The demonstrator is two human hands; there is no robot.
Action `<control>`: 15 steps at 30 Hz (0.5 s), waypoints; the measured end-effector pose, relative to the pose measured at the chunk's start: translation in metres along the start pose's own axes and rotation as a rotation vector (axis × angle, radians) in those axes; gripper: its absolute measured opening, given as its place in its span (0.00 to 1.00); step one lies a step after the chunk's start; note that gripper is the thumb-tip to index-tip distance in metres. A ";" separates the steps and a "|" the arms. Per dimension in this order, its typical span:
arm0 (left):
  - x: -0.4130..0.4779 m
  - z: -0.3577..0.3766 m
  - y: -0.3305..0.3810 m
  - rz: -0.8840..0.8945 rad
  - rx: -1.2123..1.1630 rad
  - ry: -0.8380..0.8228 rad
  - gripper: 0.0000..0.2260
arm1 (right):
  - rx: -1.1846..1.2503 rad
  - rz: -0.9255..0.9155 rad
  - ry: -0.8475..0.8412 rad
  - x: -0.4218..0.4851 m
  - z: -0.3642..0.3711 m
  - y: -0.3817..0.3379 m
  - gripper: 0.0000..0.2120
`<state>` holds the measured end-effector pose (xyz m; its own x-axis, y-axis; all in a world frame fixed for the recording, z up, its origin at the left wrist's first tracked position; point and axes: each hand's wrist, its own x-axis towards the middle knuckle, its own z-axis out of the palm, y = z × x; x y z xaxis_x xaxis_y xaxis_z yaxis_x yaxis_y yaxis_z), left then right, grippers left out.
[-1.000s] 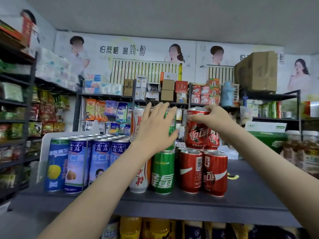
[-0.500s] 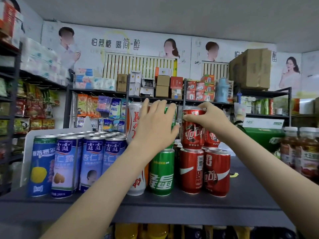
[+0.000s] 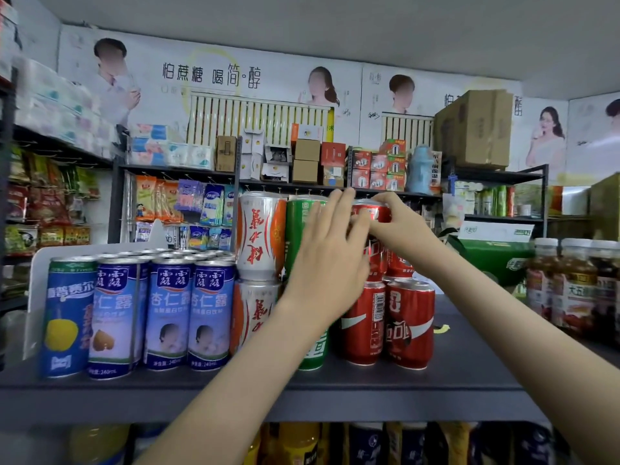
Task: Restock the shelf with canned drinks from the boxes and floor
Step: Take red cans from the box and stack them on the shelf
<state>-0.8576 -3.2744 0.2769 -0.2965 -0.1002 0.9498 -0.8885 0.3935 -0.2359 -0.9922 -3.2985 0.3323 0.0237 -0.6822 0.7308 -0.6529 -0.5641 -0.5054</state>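
Note:
On the grey shelf [image 3: 469,374] two red cola cans [image 3: 407,325] stand at the front, with more red cans stacked on them. My right hand [image 3: 399,223] grips the top rim of the upper red can [image 3: 375,211]. My left hand [image 3: 330,250] lies with straight fingers against the left side of that can and hides most of the upper green can [image 3: 300,223]. A lower green can [image 3: 313,350] shows under my left forearm. Left of it two white-and-orange cans [image 3: 260,236] stand stacked.
Several blue cans [image 3: 174,310] fill the shelf's left side behind a white divider [image 3: 35,283]. Bottled drinks [image 3: 577,286] stand at the right. A green box [image 3: 489,256] sits behind the red cans. Yellow bottles [image 3: 295,444] stand on the shelf below.
My left hand has slid right from the green can onto the side of the upper red can, uncovering the upper white-and-orange can. My right hand stays on the red can's top.

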 end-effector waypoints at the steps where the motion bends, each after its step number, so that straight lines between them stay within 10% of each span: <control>1: -0.002 0.001 0.010 -0.017 -0.079 0.013 0.26 | -0.002 -0.019 0.018 0.000 0.001 0.001 0.24; 15: -0.014 0.039 0.048 -0.365 -0.428 -0.111 0.36 | 0.214 0.143 0.222 -0.003 -0.032 0.055 0.29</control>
<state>-0.9094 -3.2903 0.2441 -0.0527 -0.3850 0.9214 -0.7260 0.6483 0.2293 -1.0531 -3.3126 0.3171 -0.2376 -0.6567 0.7158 -0.4638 -0.5708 -0.6776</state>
